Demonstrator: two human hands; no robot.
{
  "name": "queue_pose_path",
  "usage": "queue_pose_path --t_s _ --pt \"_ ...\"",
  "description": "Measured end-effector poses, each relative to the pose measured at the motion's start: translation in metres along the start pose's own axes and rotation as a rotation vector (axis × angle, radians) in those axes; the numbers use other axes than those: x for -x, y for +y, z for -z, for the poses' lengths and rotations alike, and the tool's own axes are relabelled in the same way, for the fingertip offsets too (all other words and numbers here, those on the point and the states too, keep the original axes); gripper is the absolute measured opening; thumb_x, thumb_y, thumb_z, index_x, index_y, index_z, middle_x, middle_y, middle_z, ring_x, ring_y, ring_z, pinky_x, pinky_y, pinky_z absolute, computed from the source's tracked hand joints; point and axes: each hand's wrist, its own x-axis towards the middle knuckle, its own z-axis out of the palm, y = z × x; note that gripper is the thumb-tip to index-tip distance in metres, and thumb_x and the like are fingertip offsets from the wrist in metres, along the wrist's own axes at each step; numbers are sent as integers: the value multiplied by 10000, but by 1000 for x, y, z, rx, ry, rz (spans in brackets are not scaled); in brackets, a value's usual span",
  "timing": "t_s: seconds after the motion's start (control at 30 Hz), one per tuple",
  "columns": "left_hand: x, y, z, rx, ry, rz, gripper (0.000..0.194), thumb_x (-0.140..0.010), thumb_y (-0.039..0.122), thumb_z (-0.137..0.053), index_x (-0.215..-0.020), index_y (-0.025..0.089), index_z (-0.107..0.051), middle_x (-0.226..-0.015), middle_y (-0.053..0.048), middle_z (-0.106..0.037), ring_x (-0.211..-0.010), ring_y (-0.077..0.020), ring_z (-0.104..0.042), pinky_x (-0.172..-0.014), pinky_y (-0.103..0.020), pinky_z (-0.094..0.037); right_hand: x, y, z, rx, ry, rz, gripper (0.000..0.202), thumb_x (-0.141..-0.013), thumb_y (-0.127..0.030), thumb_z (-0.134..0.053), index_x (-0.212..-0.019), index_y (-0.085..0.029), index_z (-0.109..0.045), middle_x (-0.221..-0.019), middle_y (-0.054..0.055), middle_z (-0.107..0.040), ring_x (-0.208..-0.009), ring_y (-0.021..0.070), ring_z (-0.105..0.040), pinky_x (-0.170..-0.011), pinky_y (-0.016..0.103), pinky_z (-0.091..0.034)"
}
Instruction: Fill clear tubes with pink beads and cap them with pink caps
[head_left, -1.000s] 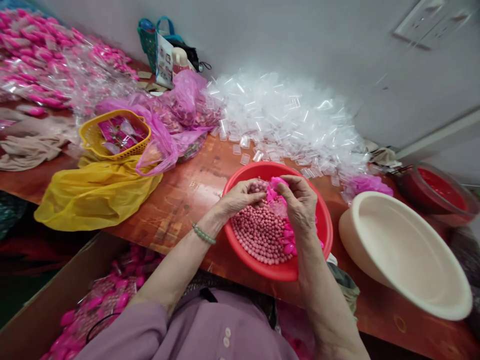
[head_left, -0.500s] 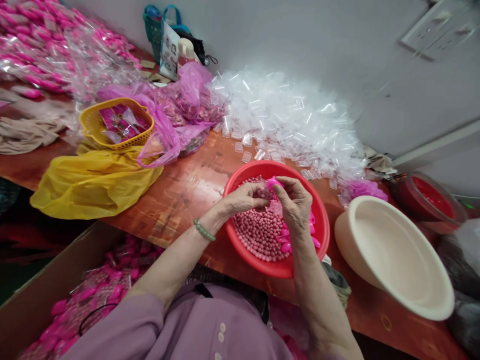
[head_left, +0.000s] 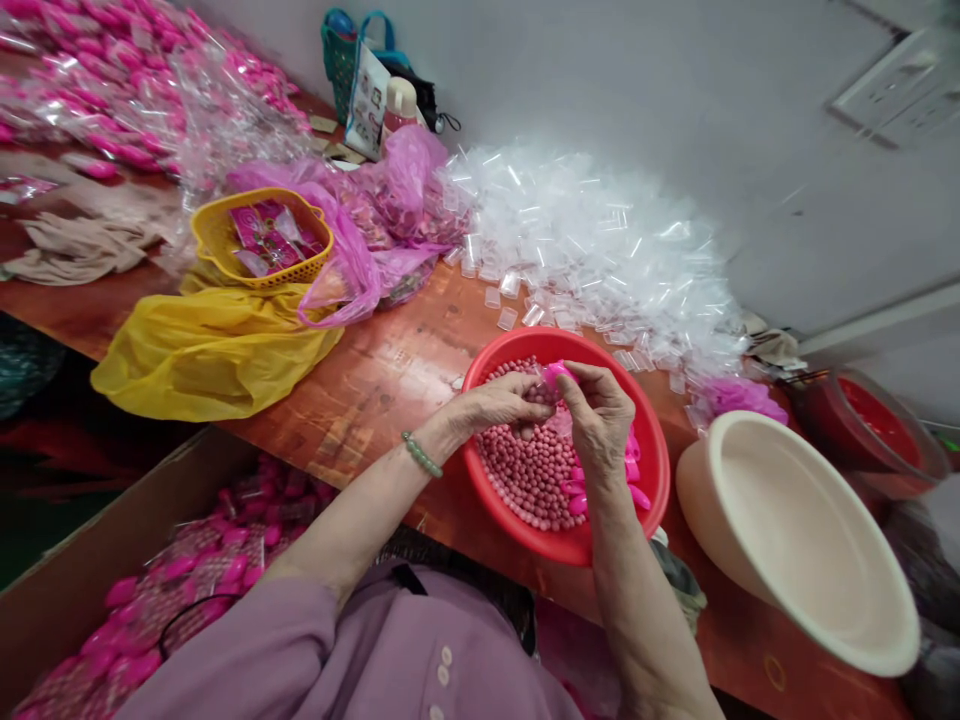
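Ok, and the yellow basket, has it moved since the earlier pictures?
No. Judged against the table, the yellow basket sits in the same place.

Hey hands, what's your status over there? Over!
Left hand: pinching clear piece of beads. Right hand: gripping pink cap. Both above red basin. Nothing blocking either hand. Over.

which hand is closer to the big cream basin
Right. The right hand is over the red bowl, on the side toward the cream basin; the left hand is farther across the bowl, away from it.
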Motion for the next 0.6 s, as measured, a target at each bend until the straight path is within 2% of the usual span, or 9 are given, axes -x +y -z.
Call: queue_pose_path --t_s 0.13,0.3,0.47,0.53,0.6 --pt "-1 -1 0 23 9 -24 375 -722 385 -778 -762 162 -480 -607 70 -509 -461 -61 -512 -454 -204 -404 -3 2 -2 -2 1 -29 270 -732 -446 -800 -811 -208 -700 -783 -1 -717 -720 138 -653 -721 303 -555" --pt "-1 -1 -2 -19 30 -11 327 -755 356 -743 -757 163 -479 -606 74 -507 -452 -48 -485 -461 -201 -415 -3 4 0 45 -7 -30 271 -739 -450 -792 -819 -207 -701 -749 -11 -698 -699 135 -638 -707 295 -548" --pt "1 0 -1 26 44 23 333 -705 353 -771 -750 166 -499 -592 73 -493 -460 -58 -474 -457 -208 -399 -2 9 13 235 -157 106 253 -837 -443 -706 -948 -217 -679 -857 18 -718 -781 170 -669 -777 344 -554" --pt "2 2 -2 68 58 58 329 -676 335 -788 -726 159 -516 -581 70 -487 -460 -54 -450 -455 -208 -364 -1 11 19 382 -262 192 406 -787 -471 -752 -1083 -220 -633 -967 47 -714 -863 210 -679 -830 390 -555" --pt "1 4 -3 124 85 92 333 -632 306 -815 -683 146 -527 -575 60 -498 -474 -50 -437 -465 -206 -330 1 11 21 525 -350 280 663 -695 -510 -816 -1221 -206 -551 -1089 98 -684 -971 270 -670 -883 446 -547"
